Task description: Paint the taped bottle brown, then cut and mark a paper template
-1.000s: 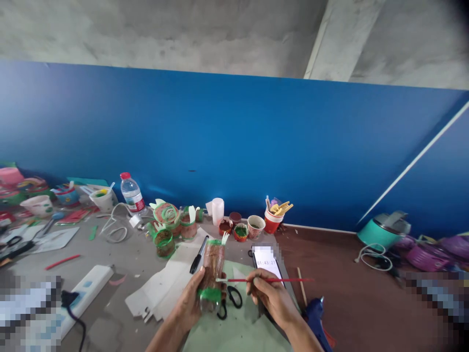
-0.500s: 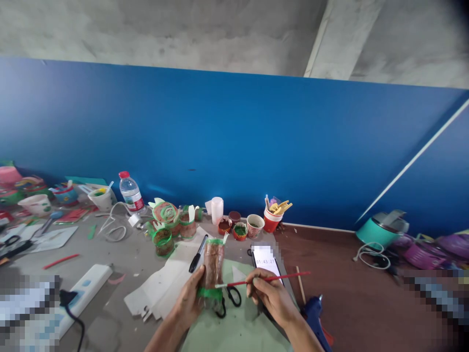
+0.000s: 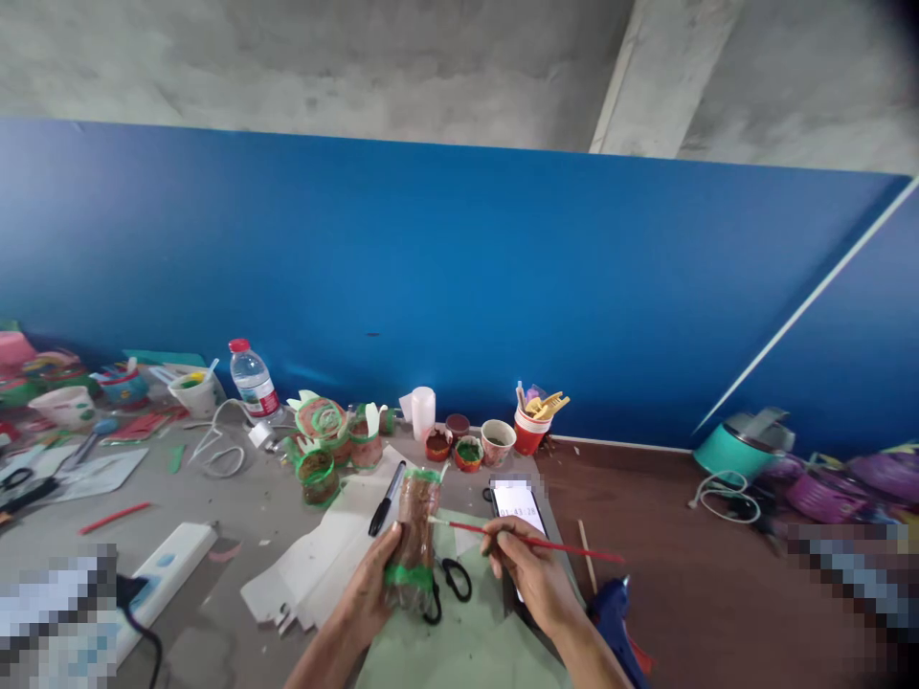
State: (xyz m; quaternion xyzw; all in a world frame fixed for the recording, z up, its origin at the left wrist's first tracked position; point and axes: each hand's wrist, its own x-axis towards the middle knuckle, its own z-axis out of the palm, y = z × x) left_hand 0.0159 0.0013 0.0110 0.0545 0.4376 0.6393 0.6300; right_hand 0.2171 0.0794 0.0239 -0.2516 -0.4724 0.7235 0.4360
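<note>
My left hand (image 3: 374, 566) is closed round a clear plastic bottle piece (image 3: 416, 522), painted brown in the middle with green bands near both ends. A thin red paintbrush (image 3: 567, 546) is pinched in my right hand (image 3: 527, 569), its pale tip at the right side of the brown paint. Black-handled scissors (image 3: 455, 580) lie under and beside the bottle piece on a pale green sheet (image 3: 459, 651). Behind it stand small cups of brown paint (image 3: 438, 445) and green paint (image 3: 469, 454). A black marker (image 3: 386, 500) lies on white paper to the left.
Painted bottle pieces (image 3: 325, 426) and a water bottle (image 3: 255, 383) stand at the back left. A phone (image 3: 518, 507) lies beside my right hand, with a blue glue gun (image 3: 612, 617) further right. A white power strip (image 3: 168, 569) lies left. A blue partition (image 3: 459, 268) rises behind.
The brush tip has moved up the bottle piece, from near the lower green band to higher on its right side. The brush handle now slopes down to the right.
</note>
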